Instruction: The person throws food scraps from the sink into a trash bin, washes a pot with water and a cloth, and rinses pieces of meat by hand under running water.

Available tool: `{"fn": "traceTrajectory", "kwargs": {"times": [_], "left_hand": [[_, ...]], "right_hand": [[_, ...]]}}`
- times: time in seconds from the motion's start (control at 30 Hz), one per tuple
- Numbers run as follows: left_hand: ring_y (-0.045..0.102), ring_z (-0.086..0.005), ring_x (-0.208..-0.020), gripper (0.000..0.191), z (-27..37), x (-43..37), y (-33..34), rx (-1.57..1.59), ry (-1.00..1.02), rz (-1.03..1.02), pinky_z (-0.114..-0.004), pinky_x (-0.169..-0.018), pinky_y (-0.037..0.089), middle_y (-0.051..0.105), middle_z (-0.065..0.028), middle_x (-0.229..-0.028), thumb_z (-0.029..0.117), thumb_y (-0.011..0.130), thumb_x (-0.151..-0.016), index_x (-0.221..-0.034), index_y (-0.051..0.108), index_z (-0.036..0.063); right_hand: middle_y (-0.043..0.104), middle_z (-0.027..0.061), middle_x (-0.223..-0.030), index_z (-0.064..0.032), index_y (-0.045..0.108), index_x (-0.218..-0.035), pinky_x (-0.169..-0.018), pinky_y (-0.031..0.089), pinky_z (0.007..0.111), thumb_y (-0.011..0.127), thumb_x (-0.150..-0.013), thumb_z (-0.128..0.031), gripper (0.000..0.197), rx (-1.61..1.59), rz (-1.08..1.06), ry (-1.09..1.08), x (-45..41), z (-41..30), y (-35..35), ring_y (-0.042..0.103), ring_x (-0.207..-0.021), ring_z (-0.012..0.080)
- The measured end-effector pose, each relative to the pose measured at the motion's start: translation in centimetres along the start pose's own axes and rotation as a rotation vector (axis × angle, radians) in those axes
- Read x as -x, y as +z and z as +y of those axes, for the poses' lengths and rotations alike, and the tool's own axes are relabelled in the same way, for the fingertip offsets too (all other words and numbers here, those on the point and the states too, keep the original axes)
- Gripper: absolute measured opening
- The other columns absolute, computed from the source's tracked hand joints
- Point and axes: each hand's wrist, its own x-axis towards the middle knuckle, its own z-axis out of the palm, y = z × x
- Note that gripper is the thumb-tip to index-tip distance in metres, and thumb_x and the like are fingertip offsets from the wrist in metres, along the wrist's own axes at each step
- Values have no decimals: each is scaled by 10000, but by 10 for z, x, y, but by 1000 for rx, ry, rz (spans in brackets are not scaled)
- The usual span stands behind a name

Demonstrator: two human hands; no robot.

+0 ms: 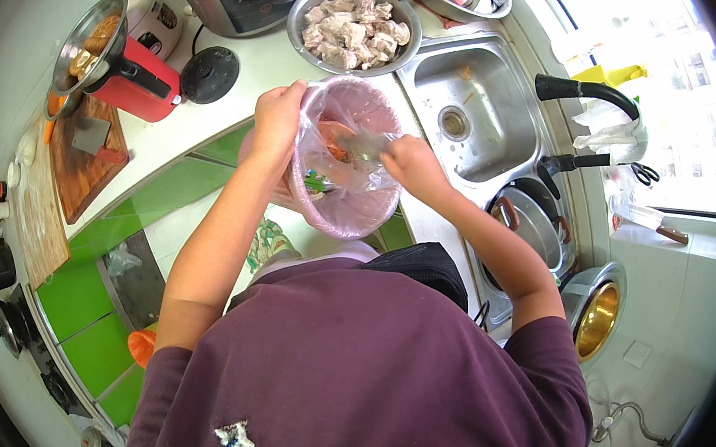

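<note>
A pink plastic waste bin (299, 190), lined with a thin clear bag, is tilted in front of me beside the counter. My left hand (278, 117) grips the far left part of its rim along with the liner. My right hand (416, 164) pinches a clear plastic bag (360, 181) over the bin's mouth; motion blurs it near the fingers. Something orange-brown (334, 137) lies inside the bin, partly behind the plastic. A green printed wrapper (315, 181) also shows in there.
Beyond the bin, a steel bowl (298, 40) holds raw meat pieces (354, 31). The steel sink (487, 144) is at right, with pots (524, 219) nearer me. On the left are a red jug-like appliance (141, 92), a cleaver (91, 135) and a wooden chopping board (76, 187).
</note>
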Motion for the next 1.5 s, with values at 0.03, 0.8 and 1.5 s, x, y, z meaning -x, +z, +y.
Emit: {"fn": "traceTrajectory", "kwargs": {"times": [0.03,0.8,1.5], "left_hand": [[532,-122,-538,228,-1,1,0,-3,-5,-1,-235,-524,435,583,-75,-673,192,521,-813,-748,549,-25],[516,-102,-622,245,-24,5,-54,-17,-65,152,-247,-564,423,578,-40,-723,234,561,-805,-786,585,-9],[551,-137,-655,232,-78,58,-159,-107,-193,627,-266,-597,451,586,-48,-750,236,568,-804,-827,574,5]], "right_hand": [[528,85,-629,-39,525,-639,-684,379,346,543,-726,-150,142,-3,-2,4,3,3,0,513,-691,242],[567,196,-693,8,542,-729,-588,428,403,505,-772,-238,253,39,105,716,27,163,-53,579,-663,292],[615,150,-801,21,556,-870,-653,454,365,531,-746,-306,351,-332,-284,1220,33,298,29,592,-754,221]]}}
